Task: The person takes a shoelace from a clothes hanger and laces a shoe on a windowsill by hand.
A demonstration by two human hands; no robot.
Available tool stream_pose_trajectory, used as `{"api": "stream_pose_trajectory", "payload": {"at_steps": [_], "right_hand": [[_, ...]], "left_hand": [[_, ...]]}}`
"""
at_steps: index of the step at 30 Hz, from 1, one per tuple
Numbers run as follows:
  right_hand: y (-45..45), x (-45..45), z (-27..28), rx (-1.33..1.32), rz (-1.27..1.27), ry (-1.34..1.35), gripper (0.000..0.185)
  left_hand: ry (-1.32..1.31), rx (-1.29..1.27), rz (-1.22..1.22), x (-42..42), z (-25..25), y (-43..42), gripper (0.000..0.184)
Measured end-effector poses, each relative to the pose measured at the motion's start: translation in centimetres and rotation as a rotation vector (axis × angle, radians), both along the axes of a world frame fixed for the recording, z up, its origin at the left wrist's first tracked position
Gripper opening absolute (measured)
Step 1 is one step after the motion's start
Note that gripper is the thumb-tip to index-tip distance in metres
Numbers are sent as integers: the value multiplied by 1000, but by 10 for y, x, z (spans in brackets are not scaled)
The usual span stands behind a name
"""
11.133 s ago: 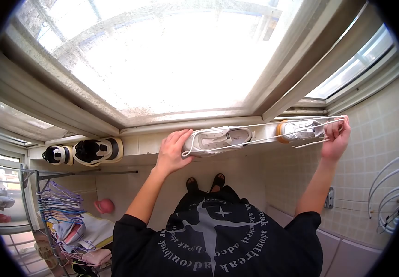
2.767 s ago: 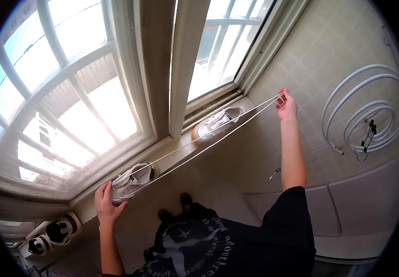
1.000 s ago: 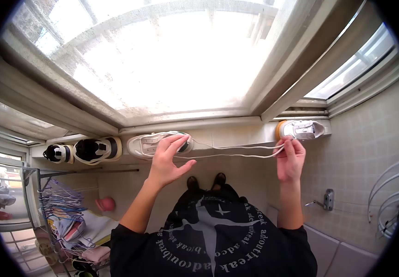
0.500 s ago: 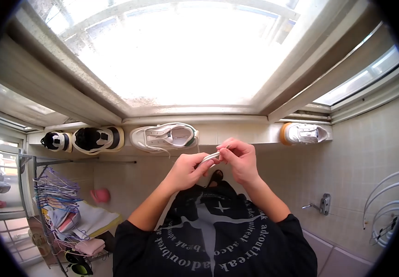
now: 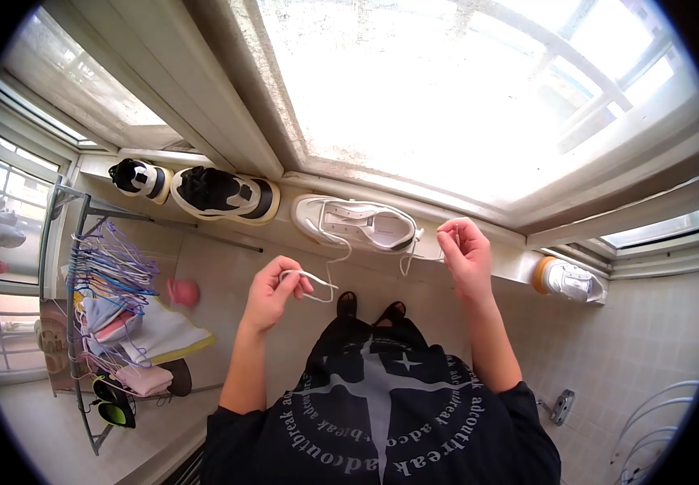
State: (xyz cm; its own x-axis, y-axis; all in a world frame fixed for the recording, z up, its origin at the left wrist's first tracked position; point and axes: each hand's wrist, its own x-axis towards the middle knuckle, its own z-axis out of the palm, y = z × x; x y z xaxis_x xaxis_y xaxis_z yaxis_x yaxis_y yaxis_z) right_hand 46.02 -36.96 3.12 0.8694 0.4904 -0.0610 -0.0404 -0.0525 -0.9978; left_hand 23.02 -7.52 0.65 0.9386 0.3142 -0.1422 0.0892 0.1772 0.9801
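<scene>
A white shoe [image 5: 355, 223] with a dark green heel lies on its long side along the window ledge, its opening showing. A white shoelace [image 5: 335, 257] trails from it in loose curves. My left hand [image 5: 277, 293], below and left of the shoe, pinches one stretch of the lace between thumb and fingers. To the right of the heel, my right hand [image 5: 464, 252] is closed in a pinch on another stretch of the lace, near its end. Neither hand touches the shoe.
Two black-and-white shoes [image 5: 224, 194] stand at the left of the ledge [image 5: 479, 263]. Another white shoe [image 5: 572, 280] with an orange sole is at its right end. A metal rack [image 5: 80, 323] holds hangers and cloths at the left. A pink object [image 5: 182, 292] lies on the floor.
My hands were together over the lace and have moved apart, left hand to the left, right hand to the right. The lace now hangs slack in two parts. The view has turned left.
</scene>
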Motion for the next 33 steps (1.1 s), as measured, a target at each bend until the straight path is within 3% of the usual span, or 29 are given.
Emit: {"api": "stream_pose_trajectory", "payload": {"at_steps": [3,4,7,13,20,26,33], "right_hand": [[22,9,-7,-382,53,-451,26],[29,9,-5,-459,68,-494,39],[41,7,-18,-592,41,-572,43],[51,10,-2,-787,126,-411,47],[42,12,-22,-763,63,-462,44],[-7,21,-23,-757,7,-428,37],[-58,28,-11,-542,-126,-349,31]], "left_hand": [[-65,-335,371,9,-27,2,14],[-26,-408,398,14,-36,1,19],[34,-540,441,27,-57,-8,18],[69,-294,489,49,-70,-18,23],[98,-165,460,52,-76,-25,26],[56,-143,262,53,-73,-53,29],[35,-122,263,54,-49,-55,27]]}}
